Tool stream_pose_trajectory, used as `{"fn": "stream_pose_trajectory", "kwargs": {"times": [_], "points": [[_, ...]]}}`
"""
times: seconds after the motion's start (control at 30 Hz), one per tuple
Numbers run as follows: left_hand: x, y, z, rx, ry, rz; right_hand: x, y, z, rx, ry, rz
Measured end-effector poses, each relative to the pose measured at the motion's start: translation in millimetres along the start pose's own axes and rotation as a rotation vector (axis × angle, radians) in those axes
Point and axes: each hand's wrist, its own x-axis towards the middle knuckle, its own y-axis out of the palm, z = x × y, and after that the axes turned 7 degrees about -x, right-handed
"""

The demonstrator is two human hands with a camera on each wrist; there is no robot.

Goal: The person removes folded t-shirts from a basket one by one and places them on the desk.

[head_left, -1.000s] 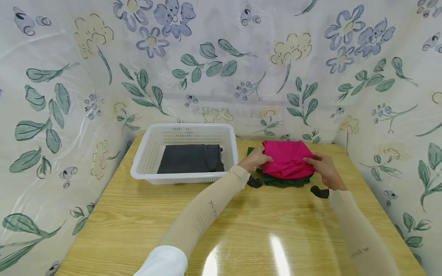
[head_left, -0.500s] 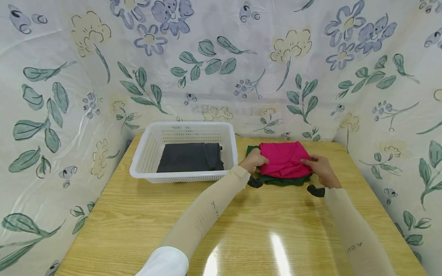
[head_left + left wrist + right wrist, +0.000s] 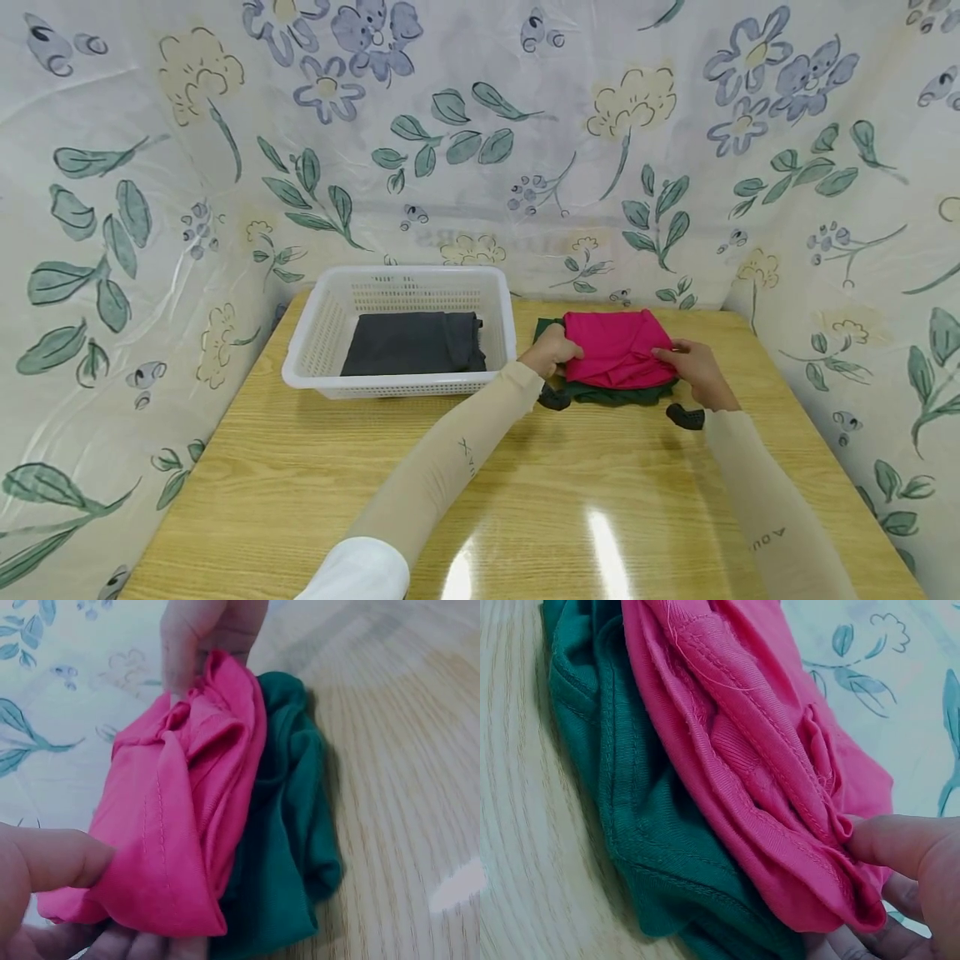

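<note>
A folded pink garment lies on top of a folded dark green garment at the back right of the table. My left hand grips the pink one's left edge, thumb above and fingers beneath, as the left wrist view shows. At the opposite edge my right hand pinches the pink cloth between thumb and fingers. Stitched hems and several fold layers show in the wrist views. The green cloth sticks out from under it toward the front. Exactly what kind of garments these are cannot be told.
Left of the stack stands a white plastic basket with a folded dark grey garment in it. A floral sheet hangs behind and along both sides of the wooden table.
Over the last second both hands and the pink garment have shifted slightly left and a little lower over the green one. In the last half second hardly anything moves.
</note>
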Motion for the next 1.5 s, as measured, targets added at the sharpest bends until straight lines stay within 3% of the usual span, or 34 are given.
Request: {"fn": "stream_pose_trajectory", "kwargs": {"times": [0.13, 0.37, 0.47, 0.67, 1.0, 1.23, 1.5], "points": [[0.3, -1.9, 1.2, -0.031, 0.028, -0.024, -0.9, -1.7, -0.2, -0.021, -0.022, -0.039], [5.2, -11.3, -3.8, 0.003, 0.107, -0.112, -7.2, -1.3, 13.3, 0.021, -0.078, -0.177], [4.1, -14.5, -8.0, -0.006, 0.143, -0.085, -9.9, -1.2, 23.8, 0.032, -0.078, -0.238], [-4.9, -22.6, -20.1, -0.042, 0.172, 0.043, -12.9, 0.8, 39.7, 0.022, -0.088, -0.293], [-20.1, -55.9, -38.5, 0.051, 0.258, 0.185, -19.7, 17.7, 70.7, 0.058, -0.210, -0.186], [-36.4, -88.1, -43.8, 0.116, 0.290, 0.188, -22.8, 37.5, 95.7, 0.079, -0.263, -0.081], [-52.3, -119.9, -47.9, 0.182, 0.322, 0.186, -25.8, 54.8, 115.2, 0.123, -0.274, -0.027]]}}
